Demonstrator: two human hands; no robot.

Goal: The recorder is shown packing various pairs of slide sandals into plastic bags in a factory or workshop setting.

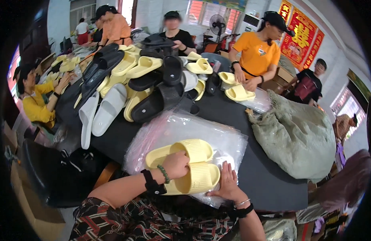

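Two pale yellow ribbed slide sandals (193, 162) lie side by side on a stack of clear plastic bags (173, 130) at the near edge of a black table (257, 168). My left hand (175, 164) grips the pair from the left, fingers curled over the straps. My right hand (226, 182) rests flat with fingers spread on the plastic just to the right of the nearer sandal, touching its edge. Both wrists carry black bands, and the left one also wears a green bead bracelet.
A big heap of yellow, white and black slides (141, 76) covers the table's middle. A grey-green woven sack (297, 136) lies at the right. Several other people work around the table: one in orange (255, 52) handles yellow slides, another in yellow (33, 100) sits at the left.
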